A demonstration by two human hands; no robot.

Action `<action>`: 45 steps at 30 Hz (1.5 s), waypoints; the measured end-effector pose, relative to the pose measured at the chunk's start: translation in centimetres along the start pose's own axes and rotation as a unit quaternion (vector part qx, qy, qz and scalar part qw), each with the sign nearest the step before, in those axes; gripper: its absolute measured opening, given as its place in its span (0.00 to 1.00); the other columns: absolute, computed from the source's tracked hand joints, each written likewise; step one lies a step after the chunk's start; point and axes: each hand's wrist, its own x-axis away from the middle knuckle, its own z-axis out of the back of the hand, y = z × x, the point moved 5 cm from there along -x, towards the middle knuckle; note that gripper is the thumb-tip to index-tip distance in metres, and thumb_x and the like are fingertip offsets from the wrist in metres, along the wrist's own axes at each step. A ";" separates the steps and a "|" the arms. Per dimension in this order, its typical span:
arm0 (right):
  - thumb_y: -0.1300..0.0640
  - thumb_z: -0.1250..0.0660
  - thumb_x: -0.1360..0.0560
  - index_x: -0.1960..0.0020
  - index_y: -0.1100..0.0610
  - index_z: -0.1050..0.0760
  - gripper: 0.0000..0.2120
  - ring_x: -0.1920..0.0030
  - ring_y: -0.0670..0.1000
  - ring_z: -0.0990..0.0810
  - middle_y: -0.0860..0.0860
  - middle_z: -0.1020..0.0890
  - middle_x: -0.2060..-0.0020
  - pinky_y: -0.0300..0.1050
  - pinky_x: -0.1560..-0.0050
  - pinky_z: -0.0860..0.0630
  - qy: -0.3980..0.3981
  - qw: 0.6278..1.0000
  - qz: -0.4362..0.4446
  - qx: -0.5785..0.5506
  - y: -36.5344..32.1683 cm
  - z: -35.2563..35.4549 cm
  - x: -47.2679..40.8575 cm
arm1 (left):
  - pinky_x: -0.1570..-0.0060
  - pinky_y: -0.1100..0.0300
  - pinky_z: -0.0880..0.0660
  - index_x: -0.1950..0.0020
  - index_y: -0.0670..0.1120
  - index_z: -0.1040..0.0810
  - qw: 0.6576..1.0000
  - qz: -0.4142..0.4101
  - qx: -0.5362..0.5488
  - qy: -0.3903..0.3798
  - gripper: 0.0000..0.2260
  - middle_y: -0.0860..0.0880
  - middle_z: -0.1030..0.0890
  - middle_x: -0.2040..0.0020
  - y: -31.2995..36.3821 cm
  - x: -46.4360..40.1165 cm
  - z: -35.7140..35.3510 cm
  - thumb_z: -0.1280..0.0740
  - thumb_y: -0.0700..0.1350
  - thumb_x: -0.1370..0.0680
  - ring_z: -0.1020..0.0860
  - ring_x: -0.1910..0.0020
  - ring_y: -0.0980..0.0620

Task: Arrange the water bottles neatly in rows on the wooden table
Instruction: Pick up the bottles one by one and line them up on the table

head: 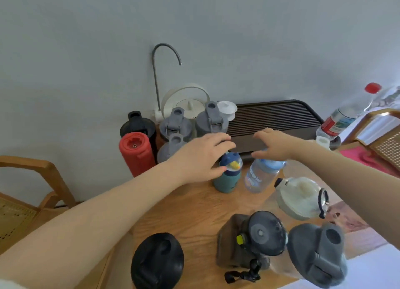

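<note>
On the wooden table [194,213], my left hand [201,156] curls over the blue lid of a small teal bottle [228,180], thumb against its side. My right hand [275,145] hovers with spread fingers over the blue lid of a clear bottle [257,178] beside it. At the back left stand a red bottle [135,152], a black bottle [138,124] and three grey-lidded bottles [176,124]. Nearer me are a clear jug with a white lid [300,197], a dark bottle with a yellow button [259,234], a large grey-lidded bottle [318,252] and a black-lidded bottle [158,260].
A dark slatted tea tray [270,119] lies at the back by the wall, with a white kettle [188,102] and a curved metal spout [160,72]. A red-capped plastic bottle [346,113] stands at the right. Wooden chairs flank the table, left [32,180] and right [378,132].
</note>
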 end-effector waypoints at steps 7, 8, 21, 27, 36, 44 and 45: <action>0.46 0.28 0.32 0.30 0.53 0.43 0.37 0.40 0.58 0.25 0.54 0.31 0.37 0.52 0.44 0.27 -0.059 0.995 0.055 0.065 2.8 -3.5 -0.6 | 0.46 0.49 0.26 0.26 0.53 0.48 0.968 0.091 -0.094 -0.214 0.32 0.46 0.42 0.27 0.3 -5.2 -7.8 0.35 0.52 0.25 0.35 0.34 0.43; 0.47 0.28 0.32 0.31 0.53 0.41 0.35 0.41 0.58 0.25 0.54 0.30 0.38 0.52 0.46 0.26 -0.047 0.994 0.073 0.069 2.9 -3.5 -0.8 | 0.47 0.49 0.26 0.27 0.53 0.48 0.963 0.093 -0.120 -0.221 0.32 0.45 0.42 0.27 0.4 -5.6 -8.4 0.35 0.52 0.25 0.36 0.34 0.42; 0.47 0.32 0.32 0.38 0.54 0.36 0.27 0.50 0.59 0.24 0.54 0.27 0.46 0.52 0.54 0.25 0.039 0.993 0.104 0.039 4.5 -2.4 -2.0 | 0.60 0.56 0.29 0.29 0.53 0.44 0.947 0.250 -0.077 -0.188 0.30 0.42 0.38 0.37 -0.9 -5.3 -10.4 0.33 0.50 0.26 0.24 0.52 0.43; 0.52 0.31 0.31 0.36 0.55 0.38 0.28 0.47 0.60 0.24 0.55 0.30 0.42 0.49 0.59 0.28 -0.005 0.991 0.054 0.120 6.9 -2.9 -1.7 | 0.57 0.56 0.28 0.29 0.53 0.43 0.951 0.219 -0.069 -0.208 0.30 0.44 0.38 0.36 0.7 -6.5 -11.1 0.32 0.52 0.27 0.24 0.50 0.43; 0.42 0.35 0.28 0.28 0.53 0.41 0.32 0.29 0.54 0.38 0.53 0.34 0.30 0.50 0.32 0.38 0.069 0.987 0.147 -0.012 6.9 -0.7 1.4 | 0.48 0.53 0.24 0.27 0.54 0.47 0.955 0.202 -0.022 -0.218 0.32 0.47 0.39 0.32 2.2 -8.1 -12.2 0.34 0.53 0.26 0.25 0.44 0.45; 0.36 0.30 0.36 0.29 0.42 0.48 0.43 0.42 0.50 0.27 0.44 0.37 0.32 0.46 0.49 0.27 -0.133 0.919 0.352 0.115 2.9 -2.4 9.4 | 0.45 0.73 0.32 0.39 0.56 0.27 0.966 0.142 0.213 -0.034 0.15 0.63 0.24 0.45 7.7 -2.5 -0.3 0.35 0.50 0.25 0.25 0.46 0.64; 0.37 0.29 0.36 0.28 0.43 0.49 0.44 0.43 0.52 0.26 0.45 0.37 0.32 0.46 0.52 0.27 -0.128 0.916 0.355 0.137 2.4 -2.9 9.3 | 0.45 0.72 0.31 0.41 0.57 0.26 0.966 0.130 0.219 -0.037 0.14 0.65 0.24 0.47 8.7 -1.5 0.6 0.36 0.52 0.26 0.24 0.47 0.63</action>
